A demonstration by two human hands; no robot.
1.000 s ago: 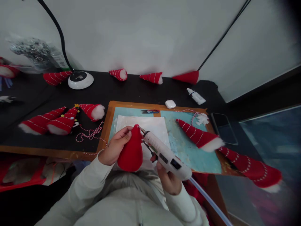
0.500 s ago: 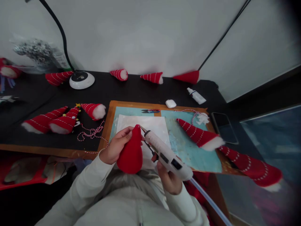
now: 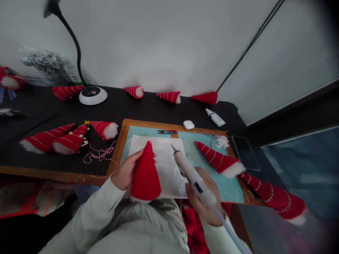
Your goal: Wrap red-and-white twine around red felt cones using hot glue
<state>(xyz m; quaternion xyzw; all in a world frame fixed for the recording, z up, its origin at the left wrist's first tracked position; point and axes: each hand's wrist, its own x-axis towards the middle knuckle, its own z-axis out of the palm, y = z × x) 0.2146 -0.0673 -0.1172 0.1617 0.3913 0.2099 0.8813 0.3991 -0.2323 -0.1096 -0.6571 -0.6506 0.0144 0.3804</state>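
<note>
My left hand [image 3: 128, 171] is closed around the side of a plain red felt cone [image 3: 147, 174], which stands tip up with white stuffing just showing at its base. My right hand [image 3: 205, 197] grips a white hot glue gun [image 3: 190, 173], a clear glue stick [image 3: 229, 233] trailing from its back end. The gun's nozzle points up and left, apart from the cone. Beneath both lies a white sheet [image 3: 169, 165] on a light blue mat [image 3: 225, 187]. Red-and-white twine [image 3: 102, 155] lies left of the cone.
Stitched red cones lie left [image 3: 47, 139] and right [image 3: 219, 158]; several more line the wall. Small snips [image 3: 167, 132], a white case [image 3: 189, 124], a white bottle [image 3: 215, 117] and a phone [image 3: 245, 153] lie around the mat. A lamp [image 3: 93, 95] stands back left.
The glue gun has moved right, and its nozzle has come away from the cone's tip. The cone has turned slightly in my left hand, showing more of its base. The camera view has shifted.
</note>
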